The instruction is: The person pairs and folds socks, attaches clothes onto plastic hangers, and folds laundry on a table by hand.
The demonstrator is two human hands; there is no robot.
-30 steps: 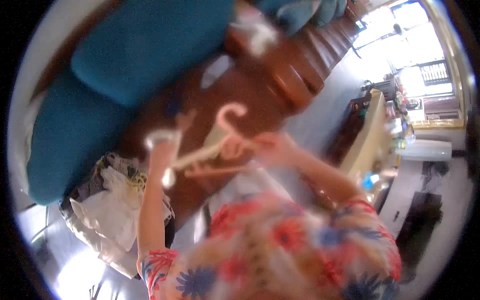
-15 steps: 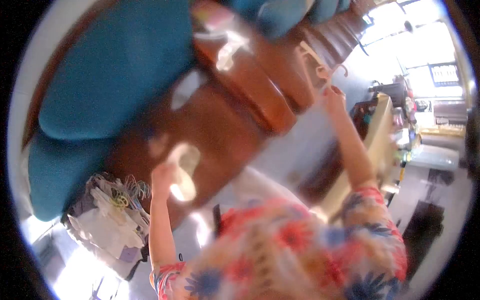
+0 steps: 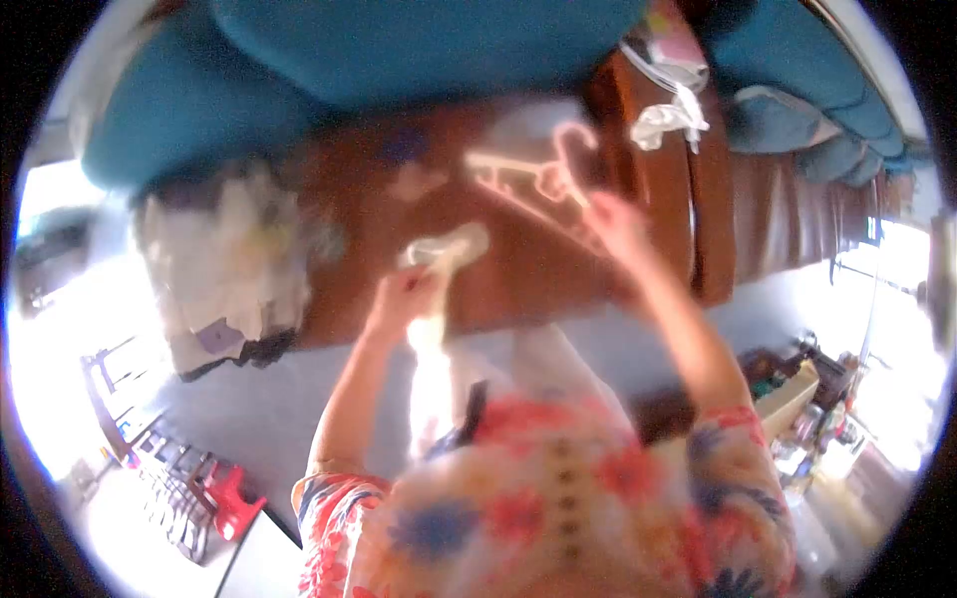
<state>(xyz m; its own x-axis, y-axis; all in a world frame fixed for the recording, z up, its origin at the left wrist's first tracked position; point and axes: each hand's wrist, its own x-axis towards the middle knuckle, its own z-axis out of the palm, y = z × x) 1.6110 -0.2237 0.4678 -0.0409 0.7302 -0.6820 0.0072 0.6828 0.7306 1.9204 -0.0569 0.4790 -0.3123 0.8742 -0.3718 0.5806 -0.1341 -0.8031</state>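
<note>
My right hand [image 3: 615,227] is closed around one end of a pale pink clothes hanger [image 3: 554,181]. The hanger's hook points up and away from me, over a brown seat [image 3: 379,289]. In my left hand [image 3: 404,297], fingers pinched, is a cream-white sock [image 3: 456,247]; it looks limp and is partly blurred. One end of it sticks out past my fingers towards the seat, and a bright length hangs below. Both hands are above the seat, apart from each other.
A heap of pale cloth [image 3: 234,259] lies at the seat's left end. White cloth [image 3: 670,120] and a pink packet [image 3: 673,50] rest on the brown armrest [image 3: 648,179]. Teal cushions [image 3: 419,45] line the back. A red stool [image 3: 232,501] stands on the floor at lower left.
My view has swung round, so the seat now lies level ahead. The hanger has come in from the far right to over the seat, nearer the sock. Both holds are kept.
</note>
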